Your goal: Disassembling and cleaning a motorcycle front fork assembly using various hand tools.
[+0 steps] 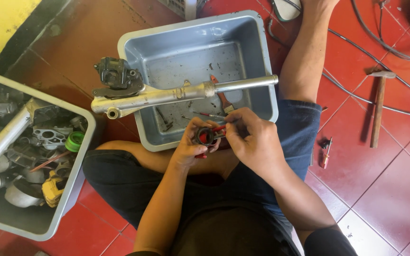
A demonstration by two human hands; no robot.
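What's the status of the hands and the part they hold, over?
Left hand grips dark ring. Right hand pinches red-handled tool at ring. Fork leg rests across grey tub just ahead; nothing blocking.

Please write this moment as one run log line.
left hand: holds dark ring | right hand: at ring with red tool | fork leg: across grey tub

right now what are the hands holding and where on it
The left hand grips a small dark ring-shaped part by its outer rim. The right hand pinches a red-handled tool at the ring's edge; its tip is hidden.
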